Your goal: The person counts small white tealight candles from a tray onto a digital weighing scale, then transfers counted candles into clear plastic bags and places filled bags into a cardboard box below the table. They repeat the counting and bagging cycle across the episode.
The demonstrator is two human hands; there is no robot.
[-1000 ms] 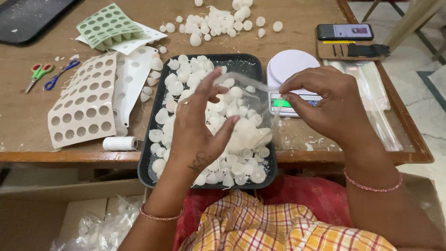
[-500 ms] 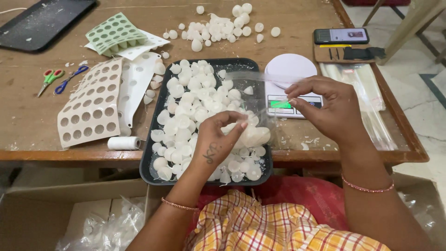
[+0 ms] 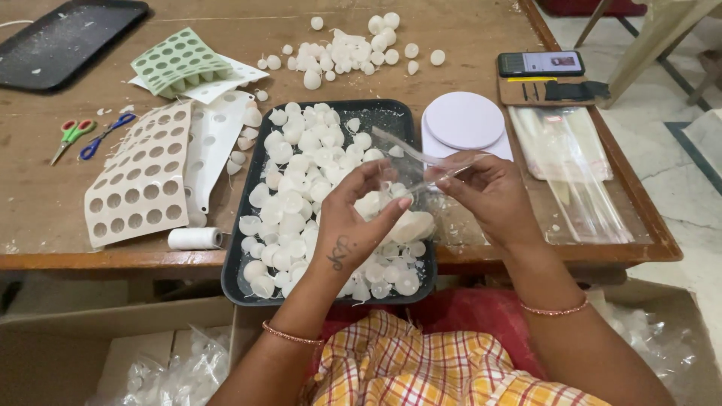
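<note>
Both hands [image 3: 421, 203] hold a clear bag [image 3: 421, 162] over wooden table [image 3: 466, 30].

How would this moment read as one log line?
left hand: cupping white pieces | right hand: holding clear bag | black tray: full of white pieces

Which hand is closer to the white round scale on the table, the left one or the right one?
Right. The right hand holds a clear plastic bag just below the scale. The left hand is farther away, over the black tray of white pieces.
</note>
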